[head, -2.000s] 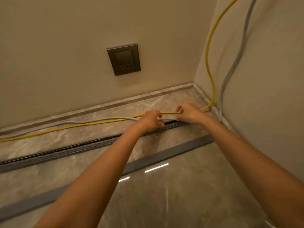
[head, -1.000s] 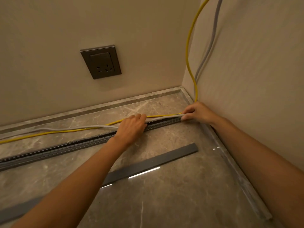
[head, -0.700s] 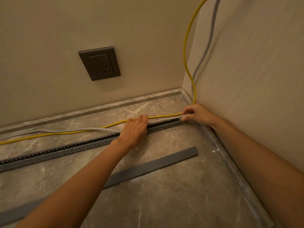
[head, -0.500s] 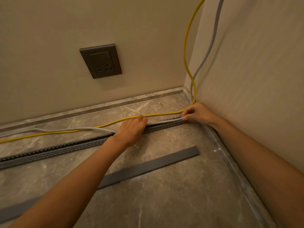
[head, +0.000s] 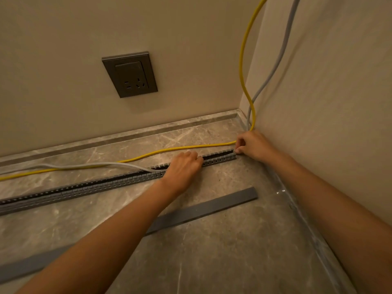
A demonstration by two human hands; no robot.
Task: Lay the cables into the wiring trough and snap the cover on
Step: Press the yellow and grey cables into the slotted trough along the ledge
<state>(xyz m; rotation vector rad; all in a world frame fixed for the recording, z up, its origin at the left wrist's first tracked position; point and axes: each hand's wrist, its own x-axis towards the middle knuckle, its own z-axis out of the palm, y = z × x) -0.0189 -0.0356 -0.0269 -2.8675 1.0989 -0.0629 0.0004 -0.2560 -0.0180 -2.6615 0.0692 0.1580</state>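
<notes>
A grey slotted wiring trough [head: 89, 187] lies on the marble floor, running left from the corner. Its flat grey cover [head: 203, 209] lies loose on the near side. The yellow cable [head: 169, 150] and the grey cable [head: 84, 165] drop down the corner. The yellow one lies on the floor beyond the trough. The grey one enters the trough just left of my left hand [head: 182, 168], which presses palm-down on the trough over it. My right hand [head: 253, 145] pinches the grey cable at the trough's right end, the yellow cable passing by its thumb.
A dark wall socket [head: 130, 74] sits on the back wall above the floor. A low stone skirting [head: 127, 136] runs along both walls. The right wall [head: 328, 102] stands close beside my right arm.
Both hands came down from holding the cables above the floor to the trough. The grey cable between them went into the trough; the yellow cable shifted to the far side.
</notes>
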